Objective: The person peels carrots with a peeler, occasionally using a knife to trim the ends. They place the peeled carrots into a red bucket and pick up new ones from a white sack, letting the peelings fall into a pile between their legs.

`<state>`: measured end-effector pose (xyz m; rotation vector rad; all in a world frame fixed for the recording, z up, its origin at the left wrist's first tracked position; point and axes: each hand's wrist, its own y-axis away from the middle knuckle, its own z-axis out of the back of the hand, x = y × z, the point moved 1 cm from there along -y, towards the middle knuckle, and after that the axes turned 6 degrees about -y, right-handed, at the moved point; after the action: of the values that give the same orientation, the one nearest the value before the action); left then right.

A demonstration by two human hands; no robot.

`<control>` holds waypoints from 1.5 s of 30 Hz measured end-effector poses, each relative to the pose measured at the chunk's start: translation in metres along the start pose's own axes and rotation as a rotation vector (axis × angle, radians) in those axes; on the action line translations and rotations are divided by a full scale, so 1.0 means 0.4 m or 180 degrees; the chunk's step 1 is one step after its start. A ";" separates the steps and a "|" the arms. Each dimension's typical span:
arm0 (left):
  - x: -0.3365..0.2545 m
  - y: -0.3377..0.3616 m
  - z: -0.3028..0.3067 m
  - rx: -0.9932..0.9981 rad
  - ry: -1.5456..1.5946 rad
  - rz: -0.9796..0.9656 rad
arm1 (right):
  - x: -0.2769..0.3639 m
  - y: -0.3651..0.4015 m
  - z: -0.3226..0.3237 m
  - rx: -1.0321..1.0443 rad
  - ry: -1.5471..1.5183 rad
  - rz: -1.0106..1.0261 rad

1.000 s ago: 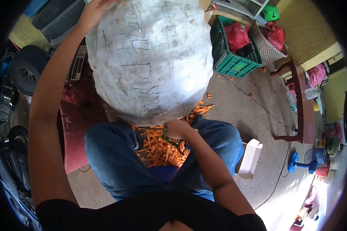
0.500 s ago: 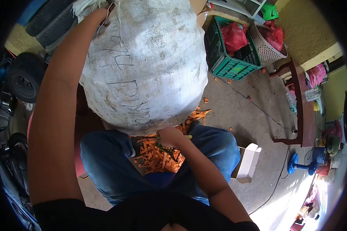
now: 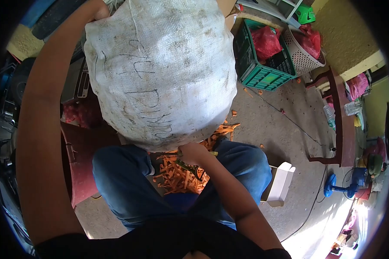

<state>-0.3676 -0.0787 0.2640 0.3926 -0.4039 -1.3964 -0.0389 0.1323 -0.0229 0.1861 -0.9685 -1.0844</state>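
Observation:
A large, bulging white woven sack [image 3: 168,73] with black handwriting stands in front of my knees. My left hand [image 3: 99,9] is closed beside its upper left edge, close to some white strands; what its fingers hold is hidden. Below the sack, my right hand [image 3: 193,154] grips scissors [image 3: 186,166] with dark green handles; a thin blade points left under the sack's lower edge. Between my legs lies a heap of orange peelings [image 3: 179,179], partly covered by the sack and the scissors.
A green crate [image 3: 267,77] and a white perforated basket [image 3: 305,62] hold red plastic bags at upper right. An open white carton [image 3: 278,185] lies beside my right knee. Farther right are a brown wooden frame [image 3: 344,129] and blue fan [image 3: 339,186]. A red chair-like piece [image 3: 82,164] stands left.
My left hand has moved left, away from the string at the sack's top. The sack's upper left side now bulges outward, and more red things show at left. My right hand stays nearly still.

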 end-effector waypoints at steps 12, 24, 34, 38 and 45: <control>0.069 0.147 0.004 -0.0268 -0.0527 -0.1600 | 0.016 0.015 0.020 0.0026 -0.0053 -0.0059; 0.195 0.345 -0.096 -0.0884 0.4967 -0.3076 | -0.005 0.005 0.005 -0.0034 -0.0140 0.0172; 0.066 0.475 -0.795 0.1929 0.7029 -0.2867 | -0.058 0.043 0.033 -0.0683 -0.1866 0.0979; 0.011 0.498 -0.893 0.3433 0.8011 -0.2577 | -0.063 0.108 0.079 -0.1240 -0.2683 0.0356; -0.013 0.458 -0.989 0.2732 0.6867 -0.3400 | -0.041 0.154 0.101 -0.2131 -0.4858 0.0333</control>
<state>-0.0156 -0.0382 0.0102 2.6588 1.2328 -0.8296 -0.0301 0.1888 0.0265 -1.4165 -1.7912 -1.3266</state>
